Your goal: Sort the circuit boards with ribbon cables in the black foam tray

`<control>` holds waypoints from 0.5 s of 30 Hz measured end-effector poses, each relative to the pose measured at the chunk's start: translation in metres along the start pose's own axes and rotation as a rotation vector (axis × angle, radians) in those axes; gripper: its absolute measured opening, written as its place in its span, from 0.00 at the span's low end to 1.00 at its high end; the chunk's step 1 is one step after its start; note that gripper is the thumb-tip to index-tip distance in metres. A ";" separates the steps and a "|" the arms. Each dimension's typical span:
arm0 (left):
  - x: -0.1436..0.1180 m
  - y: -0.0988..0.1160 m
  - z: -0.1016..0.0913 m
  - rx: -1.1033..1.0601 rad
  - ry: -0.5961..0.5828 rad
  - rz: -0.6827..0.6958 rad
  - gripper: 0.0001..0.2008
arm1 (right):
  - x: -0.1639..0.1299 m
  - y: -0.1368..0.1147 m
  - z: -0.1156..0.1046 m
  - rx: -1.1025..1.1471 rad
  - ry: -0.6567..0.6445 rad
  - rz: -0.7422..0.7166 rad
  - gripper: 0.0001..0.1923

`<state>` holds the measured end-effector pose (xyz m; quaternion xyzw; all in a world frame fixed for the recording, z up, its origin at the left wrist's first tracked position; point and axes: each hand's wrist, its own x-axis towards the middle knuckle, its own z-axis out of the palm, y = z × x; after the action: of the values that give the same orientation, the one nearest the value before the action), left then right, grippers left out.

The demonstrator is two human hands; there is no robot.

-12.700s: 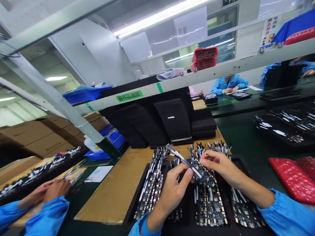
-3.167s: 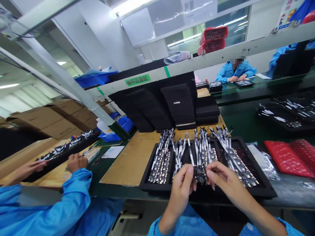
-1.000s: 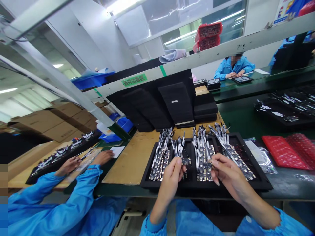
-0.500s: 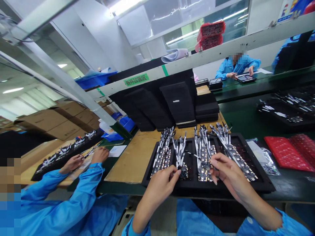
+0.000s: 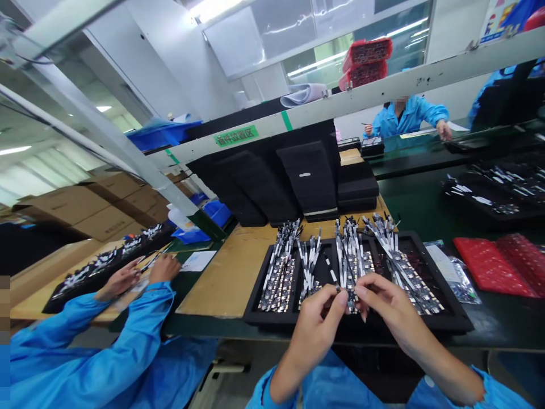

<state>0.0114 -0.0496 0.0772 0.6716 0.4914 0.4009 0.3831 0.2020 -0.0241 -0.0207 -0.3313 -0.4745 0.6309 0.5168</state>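
Observation:
My left hand [image 5: 320, 322] and my right hand [image 5: 385, 304] are close together over the front of a black foam tray [image 5: 251, 301]. The left thumb and fingers pinch a small circuit board, mostly hidden, from which a thin black-and-white cable [image 5: 330, 269] seems to rise. My right thumb and forefinger are closed at the board's other side; the fingers cover what they grip. Behind and beside my hands, rows of small circuit boards [image 5: 279, 284] with white cables [image 5: 307, 255] fill the tray's compartments.
Brown cardboard [image 5: 213, 278] lies left of the tray, red bubble wrap [image 5: 489, 267] to its right. Black foam blocks [image 5: 309, 176] stand behind, beneath a metal rail [image 5: 361, 105]. On the left, a co-worker's hands [image 5: 164, 267] work beside another tray [image 5: 55, 295]; another person [image 5: 404, 116] sits opposite.
My left hand has moved right, away from the second compartment, and has come up against my right hand. The right hand has shifted slightly left. The person opposite has moved their hands apart.

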 end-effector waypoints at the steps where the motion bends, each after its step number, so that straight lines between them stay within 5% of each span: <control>1: 0.000 0.002 0.001 0.005 0.005 0.010 0.13 | -0.002 -0.009 -0.001 -0.026 -0.020 0.022 0.23; 6: 0.000 0.005 0.000 0.029 -0.030 -0.025 0.16 | -0.004 -0.053 -0.008 -0.146 -0.093 0.097 0.26; 15: -0.002 0.011 -0.004 -0.031 -0.118 -0.076 0.18 | 0.003 -0.069 -0.018 -0.306 -0.290 0.142 0.28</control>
<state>0.0109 -0.0538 0.0880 0.6688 0.4867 0.3536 0.4367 0.2406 -0.0153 0.0382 -0.3444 -0.6095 0.6272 0.3413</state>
